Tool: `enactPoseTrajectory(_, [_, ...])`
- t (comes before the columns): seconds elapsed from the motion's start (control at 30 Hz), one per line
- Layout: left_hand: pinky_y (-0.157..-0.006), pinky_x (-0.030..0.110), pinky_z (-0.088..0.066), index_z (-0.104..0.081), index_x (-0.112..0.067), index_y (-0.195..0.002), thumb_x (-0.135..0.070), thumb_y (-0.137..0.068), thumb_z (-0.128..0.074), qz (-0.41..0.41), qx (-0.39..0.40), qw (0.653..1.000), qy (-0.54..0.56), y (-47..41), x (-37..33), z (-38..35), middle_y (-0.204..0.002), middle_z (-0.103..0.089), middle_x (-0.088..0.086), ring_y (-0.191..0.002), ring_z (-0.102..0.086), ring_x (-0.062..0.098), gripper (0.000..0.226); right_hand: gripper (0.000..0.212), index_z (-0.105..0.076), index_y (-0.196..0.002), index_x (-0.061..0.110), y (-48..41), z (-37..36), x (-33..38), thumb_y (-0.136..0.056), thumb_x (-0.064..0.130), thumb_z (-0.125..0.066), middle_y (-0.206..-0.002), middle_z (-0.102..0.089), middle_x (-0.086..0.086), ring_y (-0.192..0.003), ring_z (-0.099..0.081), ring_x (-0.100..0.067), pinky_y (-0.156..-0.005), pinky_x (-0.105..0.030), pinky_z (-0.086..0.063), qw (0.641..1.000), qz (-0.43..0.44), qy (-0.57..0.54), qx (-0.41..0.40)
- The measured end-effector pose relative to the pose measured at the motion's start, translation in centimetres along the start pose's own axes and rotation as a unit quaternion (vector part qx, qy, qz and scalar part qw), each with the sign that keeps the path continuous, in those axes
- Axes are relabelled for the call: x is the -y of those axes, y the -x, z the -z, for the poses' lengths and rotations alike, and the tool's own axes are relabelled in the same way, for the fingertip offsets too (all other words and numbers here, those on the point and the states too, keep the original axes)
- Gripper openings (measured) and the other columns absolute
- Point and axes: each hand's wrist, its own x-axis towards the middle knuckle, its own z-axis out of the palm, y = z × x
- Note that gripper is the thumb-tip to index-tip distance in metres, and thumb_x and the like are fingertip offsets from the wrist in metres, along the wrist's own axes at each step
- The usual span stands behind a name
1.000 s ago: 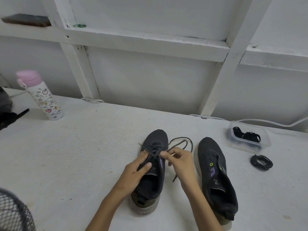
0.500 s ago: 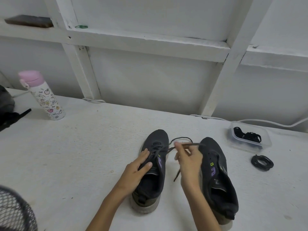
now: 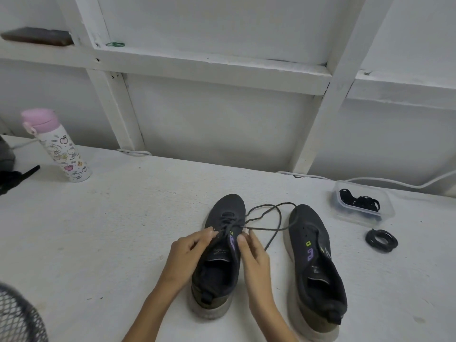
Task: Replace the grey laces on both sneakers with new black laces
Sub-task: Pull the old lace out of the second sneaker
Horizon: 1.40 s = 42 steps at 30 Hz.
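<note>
Table (image 3: 123, 230), white and rough.

- Laced sneaker (image 3: 223, 257) sits at 6 o'clock in the view, toe pointing to 12. The grey lace (image 3: 270, 213) is threaded through only the front rows. Its freed length lies in slack loops on the table at the shoe's 1 o'clock, reaching the toe of the unlaced sneaker (image 3: 318, 262), which stands just beside at 3 o'clock with its eyelets empty.
- Left hand (image 3: 190, 257): fingers curled against the eyelet edge from the 9 o'clock side. Whether they pinch lace or fabric, I cannot tell.
- Right hand (image 3: 255, 257): thumb and forefinger nearly closed at the top threaded row, where the loose strand leaves the shoe. They look to be pinching the lace itself.
- Replacements lie at 2 to 3 o'clock, well apart: black laces (image 3: 359, 202) bundled in a clear tub (image 3: 387, 213), and a black lace coil (image 3: 381, 240) on the table in front of it.
- Water bottle (image 3: 58, 146) with a pink cap stands far out at 10 o'clock.

Handling judgement: the lace is thin, limp and light, and will likely drag in the eyelets. Best taken close to the crossing, one row at a time, with the upper braced. The sneaker is light with a soft knit, so it would shift if unheld.
</note>
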Motion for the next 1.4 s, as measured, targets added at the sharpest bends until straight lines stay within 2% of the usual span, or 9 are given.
enactPoseTrajectory(0.1, [-0.089,0.011,-0.047,-0.077,-0.042,-0.081,-0.02,-0.086,-0.072,-0.014,0.022,0.999,-0.035,-1.1,-0.1,0.8,-0.106,-0.07,-0.018,-0.102,-0.063,-0.008,0.023,0.02,-0.065,-0.117,0.023,0.8,-1.0,0.1,-0.099,0.027,-0.056,-0.113,-0.071,0.008,-0.11,-0.064,-0.008,-0.094,-0.022,-0.048,0.999,0.008,-0.007,0.052])
enactPoseTrajectory(0.27, [-0.094,0.031,-0.051,-0.073,-0.031,-0.077,-0.021,-0.084,-0.074,-0.029,0.066,0.99,-0.117,-2.9,-0.5,1.2,-0.107,-0.066,-0.015,-0.101,-0.061,-0.001,0.012,0.051,-0.05,-0.136,0.033,0.2,-1.6,-0.2,-0.088,0.045,-0.062,-0.128,-0.062,0.015,-0.12,-0.056,-0.001,-0.106,-0.029,-0.043,0.997,0.009,0.049,0.057])
enactPoseTrajectory(0.37, [-0.089,0.029,-0.051,-0.064,-0.03,-0.082,-0.025,-0.09,-0.065,-0.064,0.064,0.976,-0.197,-3.1,-0.5,0.6,-0.103,-0.064,-0.016,-0.096,-0.061,0.003,0.009,0.081,-0.034,-0.15,0.03,0.1,-1.9,-0.6,-0.078,0.058,-0.058,-0.147,-0.047,0.015,-0.134,-0.044,-0.001,-0.115,-0.035,-0.035,0.996,-0.01,0.07,0.048])
enactPoseTrajectory(0.57, [-0.076,0.031,-0.049,-0.052,-0.025,-0.099,-0.037,-0.1,-0.044,-0.114,0.01,0.936,-0.334,-3.8,-1.1,-0.1,-0.096,-0.065,-0.011,-0.085,-0.062,0.013,0.015,0.089,-0.025,-0.154,0.031,0.2,-2.4,-1.1,-0.075,0.061,-0.055,-0.155,-0.035,0.014,-0.141,-0.035,-0.004,-0.118,-0.038,-0.03,0.996,-0.015,0.077,0.039])
enactPoseTrajectory(0.67, [-0.078,0.03,-0.05,-0.056,-0.028,-0.097,-0.039,-0.099,-0.047,-0.111,0.03,0.944,-0.31,-4.1,-0.9,0.2,-0.094,-0.066,-0.015,-0.085,-0.062,0.008,0.014,0.091,-0.025,-0.154,0.031,0.2,-2.3,-1.1,-0.075,0.063,-0.055,-0.155,-0.035,0.015,-0.141,-0.035,-0.004,-0.118,-0.038,-0.03,0.997,-0.017,0.072,0.036])
enactPoseTrajectory(0.8, [-0.084,0.023,-0.05,-0.065,-0.028,-0.093,-0.035,-0.094,-0.058,-0.042,0.056,0.99,-0.125,-4.0,-0.4,1.4,-0.091,-0.07,-0.012,-0.089,-0.063,0.0,0.01,0.086,-0.026,-0.153,0.033,0.2,-2.3,-1.4,-0.078,0.062,-0.056,-0.153,-0.038,0.014,-0.14,-0.036,-0.005,-0.118,-0.038,-0.03,0.996,-0.015,0.083,0.033])
enactPoseTrajectory(0.9, [-0.089,0.02,-0.049,-0.07,-0.021,-0.093,-0.038,-0.089,-0.063,0.008,0.066,0.997,-0.05,-3.3,-0.4,1.9,-0.095,-0.072,-0.008,-0.095,-0.065,0.002,0.019,0.086,-0.025,-0.154,0.031,0.2,-2.3,-1.3,-0.078,0.059,-0.056,-0.154,-0.036,0.017,-0.14,-0.034,-0.001,-0.119,-0.035,-0.029,0.996,-0.01,0.086,0.033])
enactPoseTrajectory(1.1, [-0.082,0.02,-0.053,-0.072,-0.017,-0.079,-0.015,-0.085,-0.072,-0.029,0.074,0.994,-0.071,-3.1,-0.2,1.5,-0.095,-0.069,-0.009,-0.093,-0.065,0.005,0.006,0.084,-0.023,-0.154,0.029,-0.1,-2.1,-1.6,-0.081,0.051,-0.057,-0.153,-0.037,0.014,-0.139,-0.036,-0.002,-0.118,-0.033,-0.031,0.996,-0.016,0.086,0.031])
enactPoseTrajectory(1.4, [-0.078,0.022,-0.048,-0.063,-0.025,-0.08,-0.019,-0.092,-0.062,-0.052,-0.033,0.988,-0.14,-4.5,-0.6,0.0,-0.092,-0.065,-0.012,-0.086,-0.06,0.0,0.013,0.09,-0.024,-0.154,0.027,0.0,-2.1,-1.6,-0.076,0.057,-0.057,-0.155,-0.034,0.016,-0.14,-0.034,-0.001,-0.119,-0.033,-0.029,0.996,-0.01,0.084,0.033])
